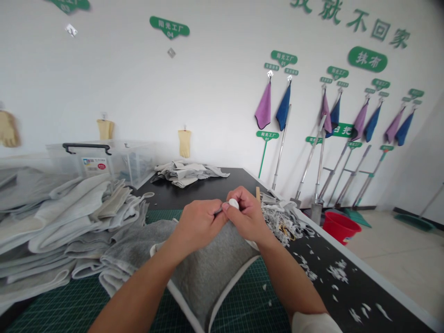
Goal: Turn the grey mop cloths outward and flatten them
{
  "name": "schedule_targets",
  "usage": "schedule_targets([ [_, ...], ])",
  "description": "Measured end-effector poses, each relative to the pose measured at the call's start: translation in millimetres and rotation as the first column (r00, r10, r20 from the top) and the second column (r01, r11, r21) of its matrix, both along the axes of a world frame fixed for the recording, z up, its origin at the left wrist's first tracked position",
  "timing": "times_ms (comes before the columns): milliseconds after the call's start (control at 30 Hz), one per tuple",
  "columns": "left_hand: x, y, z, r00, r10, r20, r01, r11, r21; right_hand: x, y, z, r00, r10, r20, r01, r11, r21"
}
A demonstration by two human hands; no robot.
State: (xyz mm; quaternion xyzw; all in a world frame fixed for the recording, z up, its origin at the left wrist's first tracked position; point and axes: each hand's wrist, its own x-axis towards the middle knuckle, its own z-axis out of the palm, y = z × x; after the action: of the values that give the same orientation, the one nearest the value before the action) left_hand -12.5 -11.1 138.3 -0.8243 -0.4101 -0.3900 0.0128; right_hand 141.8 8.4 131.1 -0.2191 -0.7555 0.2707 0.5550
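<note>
Head view: at lower centre, our left hand and right hand have fingers clamped on the gray cloth, which seems mid-work; whether the left pile or the farther pile is finished, we cannot tell.

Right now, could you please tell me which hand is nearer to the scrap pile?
Right: the right hand is just left of the scrap pile; the left hand is farther left.

The person's left forearm slanted forward and inward, the right forearm angled in opposite, the left hand curled with its back upward, the right hand bent its fingers in a pinch, both close together.
</note>
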Motion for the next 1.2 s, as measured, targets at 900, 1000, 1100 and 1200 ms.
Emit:
schedule_targets([
  [900,-57.4,14.2,19.0,0.950,0.106,0.292,-0.058,0.984,-0.171,59.1,45.6,24.0,0.777,-0.395,-0.491,0.472,0.881,0.038],
  [1000,-54.2,22.1,12.6,0.790,0.145,0.596,-0.102,0.989,-0.105,58.3,49.8,23.1,0.749,-0.463,-0.473,0.535,0.844,0.021],
  [1100,-53.2,26.5,8.8,0.687,0.129,0.715,-0.076,0.991,-0.106,56.0,50.3,22.9,0.717,-0.523,-0.460,0.595,0.803,0.015],
  [1200,-55.9,25.8,8.9,0.683,0.159,0.713,-0.084,0.987,-0.140,58.6,49.0,23.1,0.749,-0.502,-0.433,0.555,0.832,-0.004],
])
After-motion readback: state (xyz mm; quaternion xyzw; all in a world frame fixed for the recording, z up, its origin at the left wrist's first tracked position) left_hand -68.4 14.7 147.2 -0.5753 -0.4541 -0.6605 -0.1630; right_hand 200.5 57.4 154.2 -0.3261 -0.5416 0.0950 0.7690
